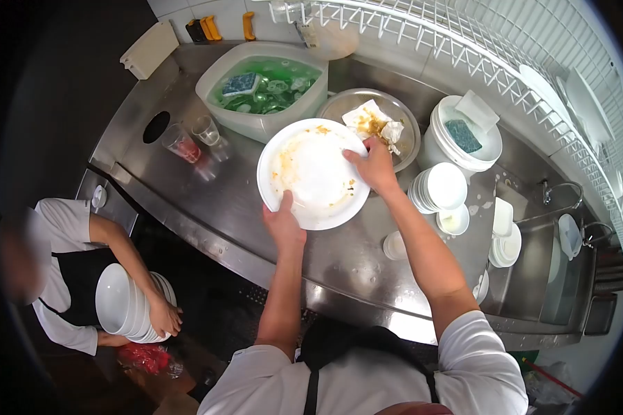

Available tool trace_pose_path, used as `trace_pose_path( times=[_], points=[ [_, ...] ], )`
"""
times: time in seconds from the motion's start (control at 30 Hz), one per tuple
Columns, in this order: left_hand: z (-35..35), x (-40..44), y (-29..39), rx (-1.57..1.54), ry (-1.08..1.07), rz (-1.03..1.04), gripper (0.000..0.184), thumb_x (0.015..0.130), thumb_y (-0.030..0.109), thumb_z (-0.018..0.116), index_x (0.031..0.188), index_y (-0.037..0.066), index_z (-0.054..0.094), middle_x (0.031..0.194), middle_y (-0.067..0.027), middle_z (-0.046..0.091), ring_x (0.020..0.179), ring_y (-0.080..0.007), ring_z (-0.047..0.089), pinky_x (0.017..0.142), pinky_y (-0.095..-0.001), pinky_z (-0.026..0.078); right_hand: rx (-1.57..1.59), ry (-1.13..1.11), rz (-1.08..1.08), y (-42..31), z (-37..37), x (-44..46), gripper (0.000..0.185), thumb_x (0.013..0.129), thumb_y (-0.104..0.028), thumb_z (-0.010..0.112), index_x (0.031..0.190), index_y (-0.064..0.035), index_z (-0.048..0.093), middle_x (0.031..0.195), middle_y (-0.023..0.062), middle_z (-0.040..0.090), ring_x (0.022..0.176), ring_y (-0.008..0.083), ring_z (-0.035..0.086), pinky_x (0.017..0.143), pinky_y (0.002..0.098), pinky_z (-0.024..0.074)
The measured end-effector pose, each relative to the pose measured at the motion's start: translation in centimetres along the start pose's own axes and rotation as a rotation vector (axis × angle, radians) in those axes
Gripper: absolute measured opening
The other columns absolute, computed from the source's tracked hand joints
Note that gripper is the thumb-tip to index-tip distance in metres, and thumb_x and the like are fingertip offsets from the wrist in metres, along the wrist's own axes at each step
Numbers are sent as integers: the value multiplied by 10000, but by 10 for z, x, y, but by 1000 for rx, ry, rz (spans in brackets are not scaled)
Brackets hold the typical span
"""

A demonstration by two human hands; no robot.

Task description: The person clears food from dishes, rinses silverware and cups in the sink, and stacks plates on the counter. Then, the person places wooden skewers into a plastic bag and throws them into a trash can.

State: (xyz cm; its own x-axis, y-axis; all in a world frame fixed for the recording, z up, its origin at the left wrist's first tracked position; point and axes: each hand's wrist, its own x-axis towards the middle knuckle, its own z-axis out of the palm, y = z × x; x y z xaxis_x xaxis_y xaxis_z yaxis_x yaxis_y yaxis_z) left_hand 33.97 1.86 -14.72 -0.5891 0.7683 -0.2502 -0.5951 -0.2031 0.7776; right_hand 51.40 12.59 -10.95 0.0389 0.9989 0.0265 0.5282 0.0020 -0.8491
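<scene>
Between both hands I hold a large white plate (315, 173) smeared with brown and orange food bits, tilted above the steel counter. My left hand (284, 223) grips its near left rim, thumb on top. On its right edge my right hand (375, 166) is closed, thumb over the rim. Just behind the plate, a round metal bowl (410, 121) contains crumpled, stained napkins (372, 121). To the left of that stands a pale plastic tub (221, 117) of green soapy water, with a blue-green sponge (241, 84) and glasses in it.
Right of me are a white bucket (436, 142) with a scouring pad, stacked small bowls (447, 185) and a sink (533, 277). Two glasses (182, 142) stand left. A wire rack (464, 41) hangs above. At left, another person holds stacked large bowls (121, 304).
</scene>
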Motion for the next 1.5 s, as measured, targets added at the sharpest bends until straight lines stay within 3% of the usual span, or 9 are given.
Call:
trace_pose_path(
  times=[0.07,0.17,0.3,0.5,0.6,0.97,1.23,1.37,1.5],
  points=[
    [-5,0,-1,17,5,15,388,894,1,594,1267,-19,487,1223,-140,592,1076,-250,605,894,-363,517,7,-116,46,-17,-13,-13,244,840,-116,681,1023,38,636,855,134,682,722,179,639,702,302,501],
    [-8,-2,5,17,125,22,371,912,27,586,1263,-23,478,1210,-138,593,1077,-252,603,890,-364,520,613,-193,127,-9,-4,-31,227,864,-109,654,1042,30,641,909,105,697,754,139,638,715,280,503],
    [-16,10,18,-112,235,44,353,938,60,566,1262,-35,463,1193,-144,592,1063,-252,609,889,-360,525,651,34,46,-23,-12,-61,191,886,-88,644,1040,25,646,922,75,694,790,113,621,735,274,494],
    [-60,25,57,51,231,120,345,942,57,554,1263,-32,464,1176,-151,599,1004,-251,637,839,-370,557,632,483,-155,-34,-59,-66,152,925,-137,629,951,11,607,871,70,664,765,93,583,698,254,479],
    [-60,18,60,-27,198,54,341,935,59,576,1252,-23,481,1174,-147,604,986,-253,642,823,-375,561,600,537,-147,-26,-56,-63,149,928,-133,621,942,14,604,868,73,664,750,91,578,682,255,478],
    [-40,-3,45,36,33,-109,372,932,66,589,1275,-11,469,1181,-143,607,1005,-243,634,846,-366,541,864,329,69,6,-9,-89,123,915,-114,625,953,-2,593,896,68,668,762,101,595,693,253,482],
    [-44,-38,24,46,-108,-152,380,948,72,559,1303,-2,448,1195,-141,596,1033,-235,620,864,-358,535,904,244,141,27,-2,-124,206,959,-211,601,934,-7,590,875,55,654,745,75,558,668,249,474],
    [-51,-72,15,31,-135,-117,380,947,66,556,1305,1,449,1209,-135,586,1057,-225,604,881,-353,522,809,218,110,44,-20,-153,240,993,-250,541,929,-19,566,794,16,586,691,63,498,636,242,445],
    [-44,-132,8,73,-137,-77,386,950,66,539,1318,-5,445,1239,-140,567,1093,-221,584,920,-340,497,891,188,114,65,-46,-199,281,1024,-292,461,988,-26,542,867,26,572,766,68,493,689,239,432]
  ],
)
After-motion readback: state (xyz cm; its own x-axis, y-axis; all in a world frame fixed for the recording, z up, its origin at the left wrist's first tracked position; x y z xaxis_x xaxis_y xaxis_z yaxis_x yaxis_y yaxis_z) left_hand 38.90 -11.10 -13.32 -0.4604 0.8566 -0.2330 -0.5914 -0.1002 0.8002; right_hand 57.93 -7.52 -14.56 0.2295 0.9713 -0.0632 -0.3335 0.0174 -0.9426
